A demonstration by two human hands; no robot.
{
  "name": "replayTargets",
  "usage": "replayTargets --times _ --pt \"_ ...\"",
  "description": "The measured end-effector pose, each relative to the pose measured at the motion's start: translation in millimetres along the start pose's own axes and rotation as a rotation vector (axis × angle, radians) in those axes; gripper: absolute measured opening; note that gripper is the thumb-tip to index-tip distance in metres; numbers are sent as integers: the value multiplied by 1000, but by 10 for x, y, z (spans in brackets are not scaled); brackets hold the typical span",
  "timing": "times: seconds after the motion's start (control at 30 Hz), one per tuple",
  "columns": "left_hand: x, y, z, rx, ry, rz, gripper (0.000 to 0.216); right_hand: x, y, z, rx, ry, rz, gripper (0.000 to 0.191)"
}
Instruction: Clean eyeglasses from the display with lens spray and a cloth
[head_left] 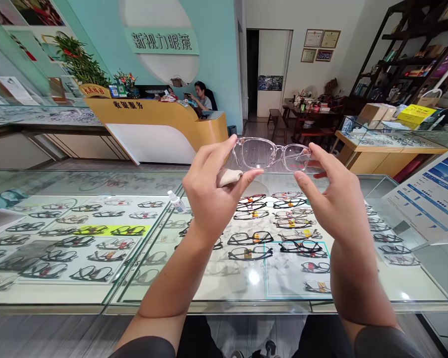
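A pair of clear-framed eyeglasses (278, 149) is held up in front of me above the glass display case, lenses facing me. My left hand (216, 191) grips its left end with the fingertips, and a pale folded cloth (228, 177) is tucked in that same hand. At the other end, my right hand (330, 191) pinches the frame near the hinge. Small print shows on the left lens and reddish marks on the right one. Below my hands, several eyeglasses (250, 237) lie in rows inside the case.
The glass display case (246, 307) spans the foreground, with a small white spray bottle (176, 202) on top. A printed board (429, 199) leans at the right. Behind stands a yellow counter (160, 117) with a seated person (202, 97). Another glass case (392, 144) is back right.
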State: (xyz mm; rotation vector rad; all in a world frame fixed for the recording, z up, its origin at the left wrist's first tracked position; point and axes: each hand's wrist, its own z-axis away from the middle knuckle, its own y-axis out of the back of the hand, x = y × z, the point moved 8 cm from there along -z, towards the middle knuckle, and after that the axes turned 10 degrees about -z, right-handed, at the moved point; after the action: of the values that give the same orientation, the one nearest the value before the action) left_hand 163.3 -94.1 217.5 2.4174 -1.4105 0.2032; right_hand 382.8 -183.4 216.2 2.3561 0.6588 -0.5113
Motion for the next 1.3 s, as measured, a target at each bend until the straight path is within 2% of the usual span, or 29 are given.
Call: replayTargets --times 0.17,0.4,0.6,0.9,1.07,1.3 --pt "-23 -21 22 -8 11 11 71 -7 -1 -3 20 5 -3 56" --pt "-110 -141 17 -34 62 29 74 -144 96 15 169 62 -45 55" --pt "-145 -215 39 7 35 73 78 -259 83 51 261 219 -59 54" --pt "-171 -214 41 52 42 102 78 -296 61 74 286 231 -83 51" --pt "-208 -283 46 5 82 155 74 -283 70 75 282 205 -117 48" --pt "-256 -354 52 -39 156 197 69 -293 76 80 275 216 -130 57"
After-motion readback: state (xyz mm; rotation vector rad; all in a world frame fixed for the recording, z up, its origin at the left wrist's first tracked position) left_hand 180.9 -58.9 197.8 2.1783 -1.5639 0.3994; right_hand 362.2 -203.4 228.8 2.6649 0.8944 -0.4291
